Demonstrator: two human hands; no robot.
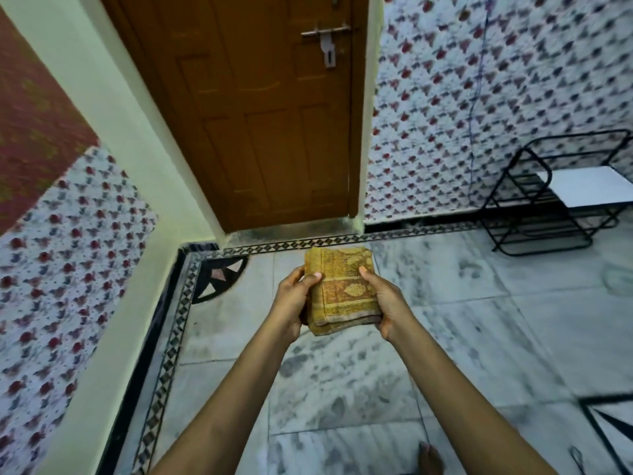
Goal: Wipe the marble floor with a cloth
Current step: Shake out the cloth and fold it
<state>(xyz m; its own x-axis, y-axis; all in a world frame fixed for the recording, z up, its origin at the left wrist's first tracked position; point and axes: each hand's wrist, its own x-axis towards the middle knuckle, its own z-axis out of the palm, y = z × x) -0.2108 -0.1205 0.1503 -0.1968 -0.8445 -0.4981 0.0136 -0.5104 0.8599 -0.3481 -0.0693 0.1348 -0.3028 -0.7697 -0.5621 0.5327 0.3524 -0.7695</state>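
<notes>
- Head view: you hold a folded yellow-and-rust cloth (340,289) out in front of you with both arms stretched, up in the air above the marble floor (445,337), not touching it.
- Your left hand (293,303) grips the cloth's left edge: thumb curled over the top face, the other fingers hidden under the fold.
- Your right hand (387,303) grips the right edge the same way: thumb on the patterned top, fingers wrapped below, out of sight.
- The cloth is folded into a thick, roughly square pad with several layers showing at the near edge; it has a leaf print and a paler border.
- The floor is white marble with grey veins and smudgy dark patches, edged by a black-and-white diamond border (171,341); a dark fan inlay (219,277) sits in the corner.
- A brown wooden door (260,114) is straight ahead, closed, with a metal latch (325,42) near its upper right.
- Floral tiled wall (479,97) is to the right of the door.
- A black wire rack (548,207) stands against that wall at far right with a white panel (596,186) on it.
- One bare foot (430,459) shows at the bottom edge.
</notes>
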